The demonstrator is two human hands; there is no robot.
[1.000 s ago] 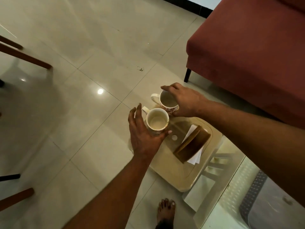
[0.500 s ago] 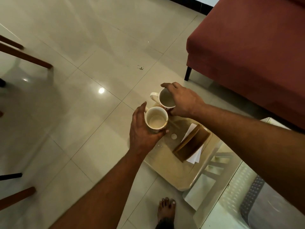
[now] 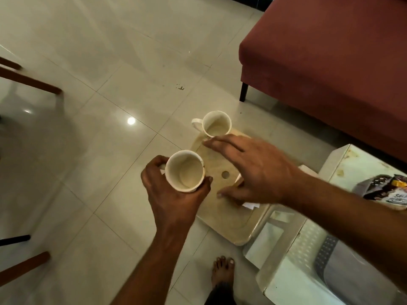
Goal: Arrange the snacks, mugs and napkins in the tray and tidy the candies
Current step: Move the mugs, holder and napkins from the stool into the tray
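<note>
A cream tray [image 3: 229, 225] rests on a see-through table top above the tiled floor. One white mug [image 3: 217, 124] stands at the tray's far corner, handle to the left. My left hand [image 3: 174, 194] grips a second white mug [image 3: 185, 171], tilted, over the tray's left edge. My right hand [image 3: 253, 170] hovers flat over the tray's middle with fingers spread, holding nothing. White napkins [image 3: 250, 205] peek out below that hand; their holder is hidden. A dark snack packet [image 3: 387, 190] lies at the right.
A red sofa [image 3: 330, 62] stands at the upper right. A pale plastic stool [image 3: 304, 249] sits under the table at the lower right. Wooden chair legs [image 3: 28, 80] are at the left edge. My bare foot [image 3: 222, 274] is on the floor below the tray.
My right hand let go of the far mug, which now stands in the tray, and pulled back over the napkins. My left hand drew its mug slightly toward me.
</note>
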